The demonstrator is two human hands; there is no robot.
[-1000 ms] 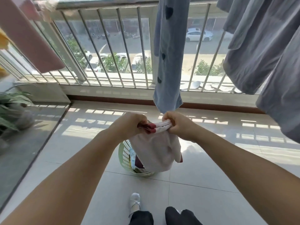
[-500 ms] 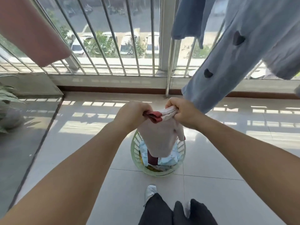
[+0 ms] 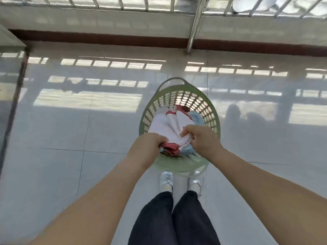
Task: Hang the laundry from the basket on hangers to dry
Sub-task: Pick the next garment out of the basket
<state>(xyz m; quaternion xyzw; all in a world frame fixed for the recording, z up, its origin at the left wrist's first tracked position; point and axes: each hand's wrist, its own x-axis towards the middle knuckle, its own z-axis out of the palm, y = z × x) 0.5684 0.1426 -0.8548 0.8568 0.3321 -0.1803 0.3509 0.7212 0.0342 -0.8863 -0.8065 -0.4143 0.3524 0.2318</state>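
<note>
A round green laundry basket (image 3: 180, 92) stands on the tiled floor just ahead of my feet. A white garment with red trim (image 3: 168, 126) hangs down into it. My left hand (image 3: 147, 147) is closed on the red-edged end of the garment. My right hand (image 3: 200, 137) grips the bunched white cloth beside it, a hand's width away. Under the garment, light blue and patterned laundry (image 3: 195, 117) lies in the basket. No hanger is in view.
A metal railing (image 3: 123, 2) on a low wall runs across the top, with a metal post (image 3: 193, 32) slanting down to the floor. My silver shoes (image 3: 165, 181) stand right behind the basket. A dark floor strip (image 3: 12, 96) runs along the left.
The view has tipped down, so the hanging clothes have left the frame. Both hands have lowered the white garment toward the basket, still holding it the same way.
</note>
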